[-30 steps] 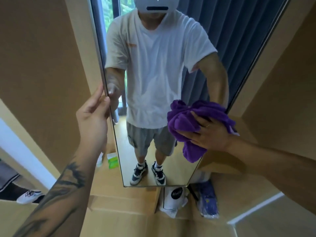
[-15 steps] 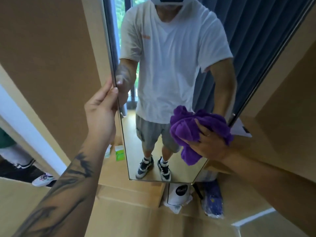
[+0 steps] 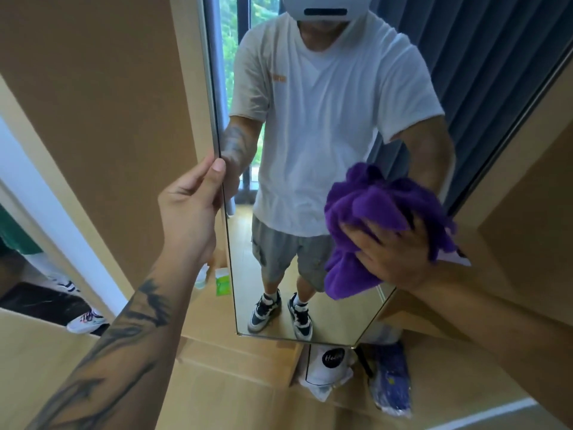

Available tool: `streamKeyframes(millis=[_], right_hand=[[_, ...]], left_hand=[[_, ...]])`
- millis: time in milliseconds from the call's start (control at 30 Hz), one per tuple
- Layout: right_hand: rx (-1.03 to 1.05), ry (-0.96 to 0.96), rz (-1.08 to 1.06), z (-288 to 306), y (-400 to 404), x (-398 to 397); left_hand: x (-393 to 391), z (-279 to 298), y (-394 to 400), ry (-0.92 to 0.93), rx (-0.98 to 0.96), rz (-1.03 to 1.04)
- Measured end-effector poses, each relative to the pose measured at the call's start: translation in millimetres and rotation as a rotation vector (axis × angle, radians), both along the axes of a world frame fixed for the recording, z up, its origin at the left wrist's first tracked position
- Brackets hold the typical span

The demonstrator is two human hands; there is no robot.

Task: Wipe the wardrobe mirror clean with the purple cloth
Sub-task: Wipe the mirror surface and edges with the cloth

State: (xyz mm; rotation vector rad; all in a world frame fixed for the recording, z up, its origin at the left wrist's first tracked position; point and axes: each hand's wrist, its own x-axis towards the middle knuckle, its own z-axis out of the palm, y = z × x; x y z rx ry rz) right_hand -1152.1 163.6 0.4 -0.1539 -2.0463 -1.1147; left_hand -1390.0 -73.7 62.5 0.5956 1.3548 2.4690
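Mirror (image 3: pixel 310 187): tall panel, top cut off by the frame edge, right side partly covered by cloth and hand; it reflects a person in a white shirt and grey shorts. Curtain, seen only as a reflection in the mirror's upper right, dark blue, pleated. Left hand (image 3: pixel 189 209) at the mirror's left edge, about mid-height: thumb on the front face, fingers curled round behind the edge, fingertips hidden behind the panel; it grips the edge. Cloth (image 3: pixel 372 212), purple, bunched, lies against the mirror's lower right; its underside and contact area cannot be seen. Right hand (image 3: pixel 393 252) lies over the cloth, fingers spread and nearly straight, pressing it to the glass; fingertips blur into the folds. White bag (image 3: pixel 328 367) just below the mirror's bottom edge, print only partly legible. Blue packet (image 3: pixel 392 380) beside it, contents unclear. Green box (image 3: pixel 223 282) left of the mirror's lower edge, partly hidden behind it.
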Motion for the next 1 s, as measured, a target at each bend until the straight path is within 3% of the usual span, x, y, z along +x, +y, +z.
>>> streamKeyframes(millis=[100,233,300,367,433,500,567,633,700,767,867,1000], right_hand=[[0.055,-0.348,0.019,-32,1,12],[0.111,-0.585,0.166,27,1,11],[0.105,-0.511,0.211,72,-1,7],[0.048,-0.286,0.199,105,3,2],[0.017,-0.064,0.172,106,-1,-8],[-0.036,0.067,0.153,69,-12,-16],[-0.042,-0.029,0.158,12,-19,-16],[0.010,-0.348,0.160,-34,-18,-4],[0.088,-0.575,0.132,-42,-12,6],[0.153,-0.646,0.164,-25,-8,3],[0.064,-0.641,0.287,26,-4,-2],[0.006,-0.166,0.237,77,-2,-12]], left_hand=[[0,4,-2,0.000,-0.021,-0.030],[3,5,-4,-0.019,-0.025,-0.026],[2,4,-2,-0.033,-0.015,-0.020],[1,1,0,-0.049,-0.006,-0.013],[1,-2,1,-0.055,0.001,-0.008],[1,-3,0,-0.058,0.013,-0.015],[0,-3,-2,-0.065,0.000,-0.018],[0,-2,-3,-0.072,-0.022,-0.024],[0,-1,-3,-0.079,-0.024,-0.034],[0,0,-3,-0.082,-0.019,-0.026],[0,-2,-1,-0.108,0.013,-0.013],[-1,-5,4,-0.108,0.030,0.004]])
